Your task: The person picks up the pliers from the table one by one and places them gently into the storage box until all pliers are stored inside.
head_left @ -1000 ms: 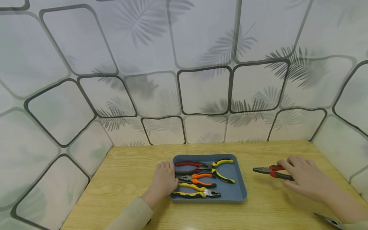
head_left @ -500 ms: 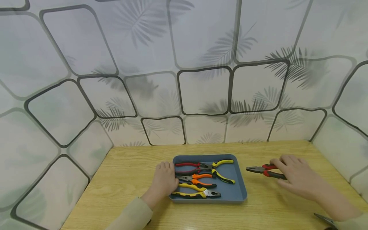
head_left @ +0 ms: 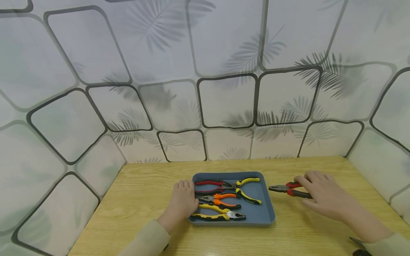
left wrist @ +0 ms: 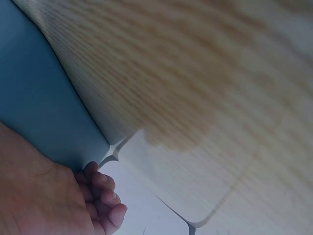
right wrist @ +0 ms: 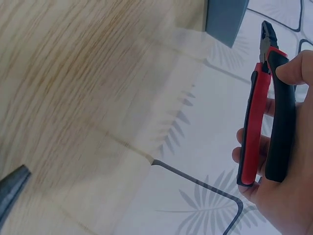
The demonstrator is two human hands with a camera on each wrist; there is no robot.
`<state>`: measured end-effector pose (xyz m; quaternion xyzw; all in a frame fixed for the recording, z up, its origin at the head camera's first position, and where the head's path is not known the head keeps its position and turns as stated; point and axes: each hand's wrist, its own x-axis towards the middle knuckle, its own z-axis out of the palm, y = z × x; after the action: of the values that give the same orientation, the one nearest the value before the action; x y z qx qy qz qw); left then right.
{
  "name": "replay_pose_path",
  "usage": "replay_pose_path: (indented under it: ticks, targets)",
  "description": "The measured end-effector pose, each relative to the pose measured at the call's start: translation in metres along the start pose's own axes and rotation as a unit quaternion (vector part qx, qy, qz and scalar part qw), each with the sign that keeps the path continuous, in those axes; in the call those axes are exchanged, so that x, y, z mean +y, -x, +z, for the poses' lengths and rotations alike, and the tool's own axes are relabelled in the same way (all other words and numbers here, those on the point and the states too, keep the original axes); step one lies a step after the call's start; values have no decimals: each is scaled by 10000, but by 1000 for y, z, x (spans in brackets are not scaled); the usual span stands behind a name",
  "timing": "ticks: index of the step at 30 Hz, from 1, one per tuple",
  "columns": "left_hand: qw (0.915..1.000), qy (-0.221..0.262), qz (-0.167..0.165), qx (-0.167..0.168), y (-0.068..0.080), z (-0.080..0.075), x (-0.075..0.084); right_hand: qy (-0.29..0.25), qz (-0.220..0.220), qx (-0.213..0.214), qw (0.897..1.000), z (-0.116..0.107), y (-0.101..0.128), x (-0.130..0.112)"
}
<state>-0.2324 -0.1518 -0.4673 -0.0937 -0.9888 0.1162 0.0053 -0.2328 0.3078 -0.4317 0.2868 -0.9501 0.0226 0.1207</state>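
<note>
A blue tray lies on the wooden table and holds several pliers: a red-handled pair, a yellow-and-black pair, an orange pair and another yellow-and-black pair. My left hand rests against the tray's left edge, fingers slightly curled. My right hand grips red-and-black pliers by the handles, held just right of the tray, jaws pointing left toward it.
Patterned panels wall in the table at the back and both sides. The dark metal tip of another tool lies at the table's front right corner, also seen as a tool tip in the right wrist view.
My right hand has carried the red-and-black pliers leftward, closer to the tray's right edge. The left hand and the tray have stayed put.
</note>
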Motion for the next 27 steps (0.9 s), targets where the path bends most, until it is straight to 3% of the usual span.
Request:
replay_pose_path:
  ticks: [18, 27]
  targets:
    - [10000, 15, -27, 9, 1, -1, 1, -122, -190, 166, 9996, 2, -19, -20]
    - [10000, -7, -19, 3, 1, -1, 0, -165, -293, 50, 9994, 3, -27, -31]
